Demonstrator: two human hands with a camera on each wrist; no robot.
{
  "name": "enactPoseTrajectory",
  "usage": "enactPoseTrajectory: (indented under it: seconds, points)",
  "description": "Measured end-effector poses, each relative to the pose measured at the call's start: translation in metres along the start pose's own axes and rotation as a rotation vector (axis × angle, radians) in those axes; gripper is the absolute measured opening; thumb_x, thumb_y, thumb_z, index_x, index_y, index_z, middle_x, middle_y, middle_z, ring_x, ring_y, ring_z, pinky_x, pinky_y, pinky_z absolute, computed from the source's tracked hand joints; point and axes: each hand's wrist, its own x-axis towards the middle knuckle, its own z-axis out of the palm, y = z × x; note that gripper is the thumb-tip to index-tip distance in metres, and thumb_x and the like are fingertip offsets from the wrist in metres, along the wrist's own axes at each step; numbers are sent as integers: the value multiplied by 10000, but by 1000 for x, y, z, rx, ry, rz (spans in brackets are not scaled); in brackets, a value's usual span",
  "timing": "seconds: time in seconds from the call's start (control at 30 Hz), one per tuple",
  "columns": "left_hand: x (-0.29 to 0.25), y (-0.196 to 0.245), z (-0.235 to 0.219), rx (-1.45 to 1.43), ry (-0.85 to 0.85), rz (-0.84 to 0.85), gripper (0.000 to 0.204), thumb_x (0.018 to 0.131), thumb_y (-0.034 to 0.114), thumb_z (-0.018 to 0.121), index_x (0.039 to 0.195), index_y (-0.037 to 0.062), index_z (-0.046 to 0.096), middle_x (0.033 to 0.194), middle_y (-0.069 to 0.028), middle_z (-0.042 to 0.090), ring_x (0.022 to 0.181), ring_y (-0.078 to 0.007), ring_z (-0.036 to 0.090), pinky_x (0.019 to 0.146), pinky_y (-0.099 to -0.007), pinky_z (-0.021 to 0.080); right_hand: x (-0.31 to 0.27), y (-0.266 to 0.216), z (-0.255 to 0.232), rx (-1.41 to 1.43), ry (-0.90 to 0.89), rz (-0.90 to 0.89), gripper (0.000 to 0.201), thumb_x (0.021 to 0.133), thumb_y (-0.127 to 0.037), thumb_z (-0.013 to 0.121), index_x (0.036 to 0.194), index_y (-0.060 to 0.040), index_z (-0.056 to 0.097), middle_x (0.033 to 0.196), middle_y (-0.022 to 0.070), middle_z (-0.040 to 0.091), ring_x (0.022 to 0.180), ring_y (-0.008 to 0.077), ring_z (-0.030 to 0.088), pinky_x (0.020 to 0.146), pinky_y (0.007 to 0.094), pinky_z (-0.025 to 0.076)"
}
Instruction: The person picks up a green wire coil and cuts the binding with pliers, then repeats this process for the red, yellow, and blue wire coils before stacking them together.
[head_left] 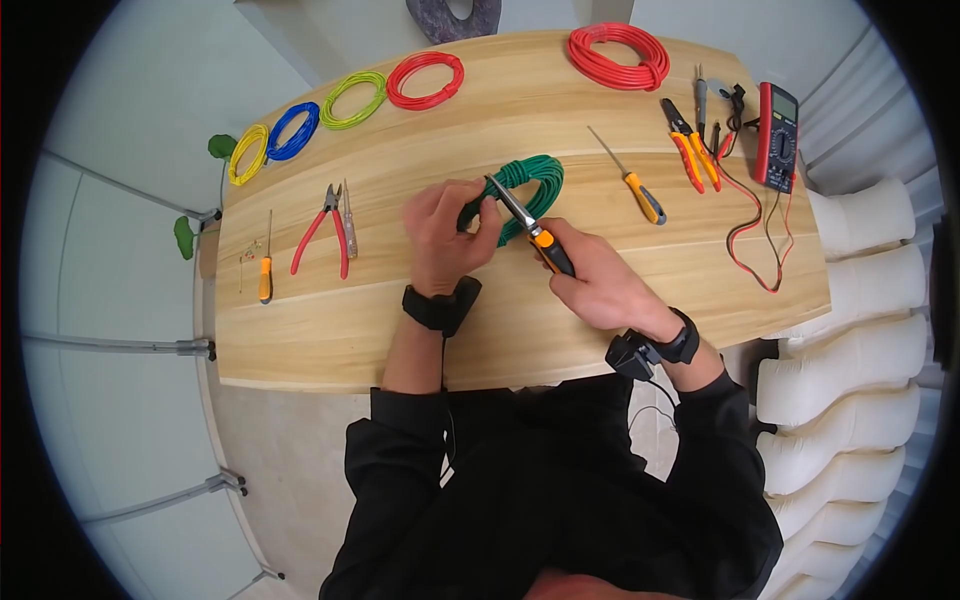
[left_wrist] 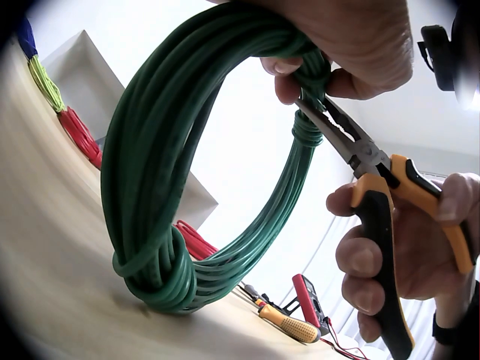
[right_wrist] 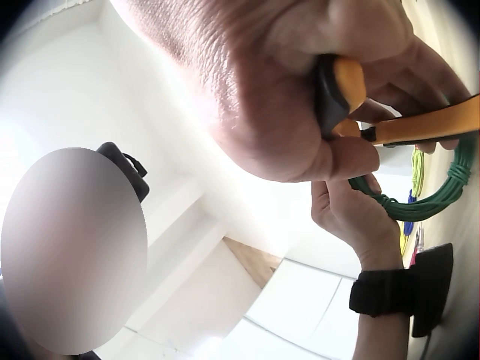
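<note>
My left hand (head_left: 440, 238) grips a coil of green wire (head_left: 546, 188), raised on edge at the middle of the table. Tight wraps bind the coil at two places, seen in the left wrist view. In my right hand (head_left: 603, 283) are long-nose pliers (left_wrist: 366, 155) with orange and black handles. Their jaws stand slightly apart, tips at the green wire right beside the left fingertips (left_wrist: 286, 88). The right fingers (left_wrist: 358, 259) curl round one handle and the thumb lies on the other. In the right wrist view, the right hand hides most of the pliers.
Yellow (head_left: 249, 155), blue (head_left: 294, 132), lime (head_left: 354, 100) and red coils (head_left: 425, 81) line the far edge, with a larger red coil (head_left: 618, 57). Red-handled cutters (head_left: 325, 230) and screwdrivers lie left. Right are a screwdriver (head_left: 640, 193), wire strippers (head_left: 690, 145) and a multimeter (head_left: 777, 137) with leads.
</note>
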Motion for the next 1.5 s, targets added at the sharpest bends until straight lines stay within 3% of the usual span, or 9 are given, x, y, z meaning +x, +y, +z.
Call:
enactPoseTrajectory:
  seconds: [0.1,0.17,0.3,0.47,0.8,0.97,1.23,1.37,1.5]
  points:
    - [0,2,0,2,3,-20,138,632,-19,614,746,27,551,625,-85,578,474,-203,520,438,-265,401,-1,-2,0,-42,13,4,425,693,-50,470,1103,30,396,761,243,519,774,429,502,665,465,379]
    - [-1,2,-1,4,7,-36,130,636,-15,613,742,30,552,617,-81,574,469,-202,515,436,-265,397,0,1,1,-50,14,6,424,660,12,428,1084,10,422,748,132,512,676,269,505,619,341,405]
    - [-2,3,-3,-8,6,-133,108,652,-4,622,753,5,588,605,-81,566,484,-166,529,464,-237,396,6,4,-4,127,-45,-10,459,678,-30,456,1131,19,405,732,167,487,689,317,507,631,384,399]
    - [-4,1,-5,-20,-9,-203,93,674,7,625,761,-2,595,584,-59,550,455,-107,485,436,-214,353,6,5,-11,277,-162,73,543,661,2,457,1200,-4,397,765,22,413,705,119,379,637,223,324]
    - [-12,-25,-6,-322,99,-614,101,782,67,583,823,-25,591,611,2,558,531,-46,473,471,-201,366,10,19,-10,276,-194,96,518,647,-36,459,1163,-13,428,795,69,462,740,163,453,639,272,378]
    - [-16,-42,-8,-309,29,-769,131,847,92,529,849,-32,571,558,41,441,485,-18,389,430,-176,272,16,37,-15,385,-132,80,472,654,-39,467,1125,-16,454,966,73,549,928,142,497,817,232,377]
    - [-21,-56,-9,-754,72,-1081,245,869,208,483,693,38,476,523,16,357,446,-63,343,407,-200,257,22,43,-21,825,52,92,485,625,-36,439,1109,-3,421,895,114,543,811,182,535,717,258,437]
    - [-26,-62,-6,-823,80,-1169,249,870,229,469,698,50,454,535,18,344,448,-67,336,404,-205,262,24,42,-16,801,87,147,551,635,-33,422,1182,20,390,959,140,513,887,223,536,753,318,474]
    - [-27,-61,-4,-866,64,-1219,273,874,246,468,676,58,448,530,20,333,442,-75,331,405,-214,263,26,44,-10,509,182,123,455,671,-14,429,1125,15,411,892,104,533,720,166,537,648,284,458]
